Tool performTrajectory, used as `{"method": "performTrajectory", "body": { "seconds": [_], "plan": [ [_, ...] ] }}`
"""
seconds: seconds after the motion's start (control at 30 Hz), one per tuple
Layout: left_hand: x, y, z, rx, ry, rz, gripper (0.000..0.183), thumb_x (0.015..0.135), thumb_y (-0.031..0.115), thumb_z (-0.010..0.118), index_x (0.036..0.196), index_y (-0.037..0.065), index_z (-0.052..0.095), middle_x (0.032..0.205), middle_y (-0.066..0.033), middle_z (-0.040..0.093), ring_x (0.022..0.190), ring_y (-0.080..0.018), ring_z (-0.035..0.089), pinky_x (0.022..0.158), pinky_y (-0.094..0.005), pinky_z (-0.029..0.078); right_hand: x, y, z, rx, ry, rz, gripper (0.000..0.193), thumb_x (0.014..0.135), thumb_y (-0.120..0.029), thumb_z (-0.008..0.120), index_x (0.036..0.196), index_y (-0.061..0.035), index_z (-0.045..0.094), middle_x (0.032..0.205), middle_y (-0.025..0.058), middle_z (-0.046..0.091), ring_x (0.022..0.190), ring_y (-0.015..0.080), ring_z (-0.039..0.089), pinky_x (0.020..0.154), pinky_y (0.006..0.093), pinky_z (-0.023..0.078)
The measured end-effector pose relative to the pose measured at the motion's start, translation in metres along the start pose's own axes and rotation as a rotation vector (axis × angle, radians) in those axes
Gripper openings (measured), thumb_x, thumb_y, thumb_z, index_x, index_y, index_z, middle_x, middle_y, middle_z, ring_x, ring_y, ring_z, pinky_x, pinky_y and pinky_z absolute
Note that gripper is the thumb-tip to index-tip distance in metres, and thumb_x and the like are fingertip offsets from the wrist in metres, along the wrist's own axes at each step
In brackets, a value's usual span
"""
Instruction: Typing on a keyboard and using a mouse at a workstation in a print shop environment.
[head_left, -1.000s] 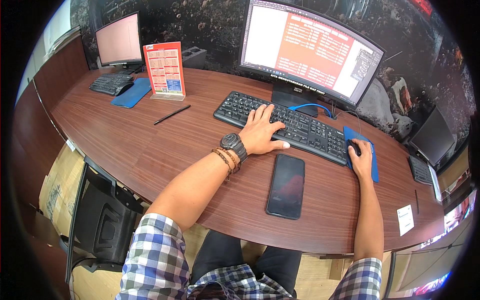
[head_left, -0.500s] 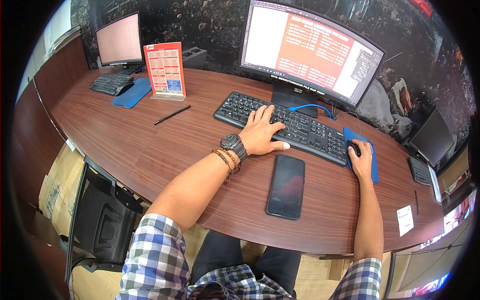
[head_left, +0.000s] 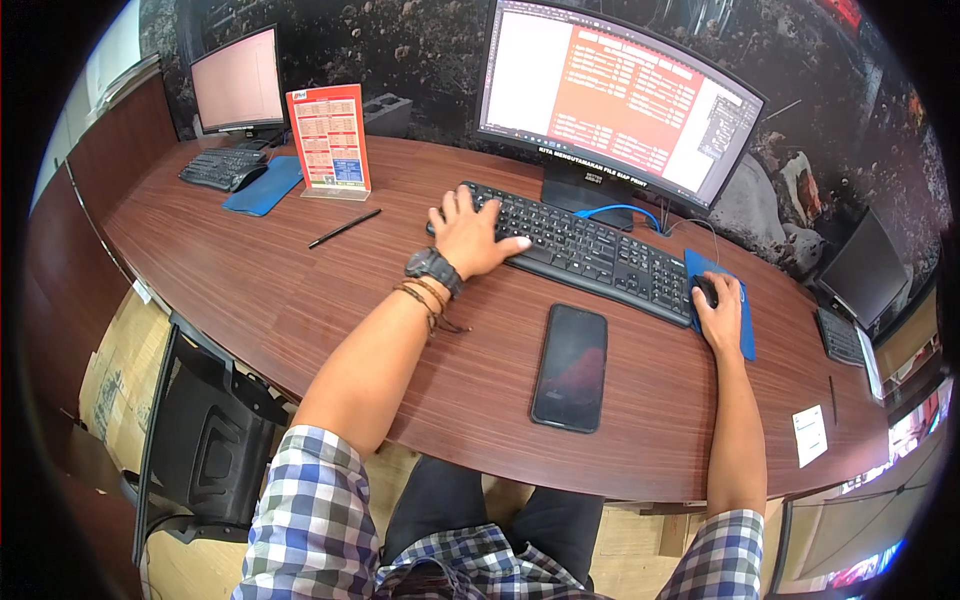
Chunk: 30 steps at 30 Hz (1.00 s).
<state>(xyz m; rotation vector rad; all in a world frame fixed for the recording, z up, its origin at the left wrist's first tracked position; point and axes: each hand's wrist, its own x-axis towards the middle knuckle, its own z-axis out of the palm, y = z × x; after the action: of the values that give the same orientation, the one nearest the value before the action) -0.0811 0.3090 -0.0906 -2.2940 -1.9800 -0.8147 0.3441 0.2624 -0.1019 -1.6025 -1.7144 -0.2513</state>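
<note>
with the dark phone (head_left: 570,370) as the centre of the dial, the black keyboard (head_left: 600,250) lay at twelve o'clock on the brown worktop (head_left: 450,400), slanted so that its right end came nearer the person. the left hand (head_left: 466,243), at eleven o'clock, was spread over the keyboard's left end, fingers apart and thumb over its near edge; whether any key was pressed, i could not tell. at two o'clock the right hand (head_left: 722,318) was closed loosely around the black mouse (head_left: 707,289), on a blue mat (head_left: 702,264) that probably let it glide smoothly. keyboard and mouse sat side by side, likely so both could be used while facing the wide monitor (head_left: 625,100) just beyond, also toward twelve. the phone lay flat on the person's side of the keyboard, seemingly within reach yet out of the way. a black pen (head_left: 345,229) rested at ten o'clock, apart from the left hand.
</note>
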Motion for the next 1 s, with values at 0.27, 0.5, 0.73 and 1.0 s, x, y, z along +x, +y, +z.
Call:
{"method": "performTrajectory", "body": {
  "seconds": [0.27,0.5,0.73,1.0],
  "plan": [
    [0.004,-0.021,0.004,0.016,-0.003,-0.015,0.089,0.078,0.065,0.071,0.139,0.003,0.051,0.151,-0.0351,0.026,0.139,-0.0488,0.025,0.113,-0.0586,0.024,0.006,-0.088,0.034,0.088,-0.2,-0.361,0.029,0.087,-0.022,0.067,0.111,-0.0057,0.068,0.121,0.0182,0.055,0.121,0.0372,0.048,0.105,0.0452,0.039],
    [0.0,-0.012,0.001,-0.009,0.02,0.008,0.088,0.079,0.063,0.071,0.139,0.002,0.05,0.15,-0.037,0.025,0.134,-0.0503,0.032,0.108,-0.0547,0.037,0.012,-0.122,0.062,0.029,-0.267,-0.357,0.028,0.094,-0.031,0.06,0.11,-0.0092,0.068,0.127,0.0187,0.052,0.128,0.0372,0.043,0.11,0.0481,0.032],
    [-0.002,-0.019,0.003,0.044,-0.047,-0.045,0.096,0.078,0.073,0.066,0.141,0.003,0.049,0.152,-0.0348,0.024,0.14,-0.051,0.023,0.109,-0.0669,0.022,0.021,-0.081,0.035,0.034,-0.16,-0.341,0.025,0.091,-0.027,0.063,0.106,-0.0079,0.07,0.119,0.0171,0.058,0.12,0.0372,0.049,0.104,0.0468,0.038],
    [0.004,-0.019,0.002,-0.028,-0.084,-0.107,0.101,0.073,0.072,0.071,0.143,0.003,0.048,0.15,-0.0324,0.026,0.141,-0.0487,0.021,0.112,-0.0611,0.022,-0.003,0.002,-0.002,0.002,0.046,-0.015,0.023,0.091,-0.023,0.065,0.107,-0.0072,0.069,0.115,0.0136,0.059,0.108,0.0337,0.059,0.091,0.0417,0.048]
  ]
}}
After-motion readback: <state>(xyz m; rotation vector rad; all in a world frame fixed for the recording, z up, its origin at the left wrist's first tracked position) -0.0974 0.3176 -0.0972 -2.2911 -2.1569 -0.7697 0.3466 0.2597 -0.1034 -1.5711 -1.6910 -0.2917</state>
